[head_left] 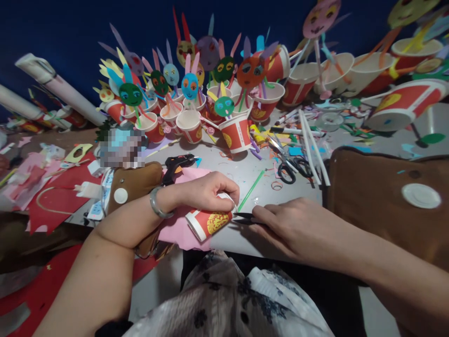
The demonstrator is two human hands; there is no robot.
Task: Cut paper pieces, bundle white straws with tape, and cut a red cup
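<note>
My left hand [213, 191] grips a red and white paper cup [214, 223] with a yellow print, lying on its side over pink paper [178, 231]. Dark-bladed scissors or a similar tool [245, 218] are held in my right hand [280, 224], whose fingers are closed around the handles. The tool's tips touch or nearly touch the cup's right end. Just beyond my hands a green straw [251, 191] lies slanted on the table. A black glue gun [177, 166] rests behind my left wrist.
Many paper cups with coloured rabbit-like faces [190, 86] stand along the back. Open scissors [287, 161], white straws [310, 147] and paper scraps lie behind my right hand. A brown cushion-like item [372, 201] is at the right, a power strip [96, 206] and red paper [66, 196] at the left.
</note>
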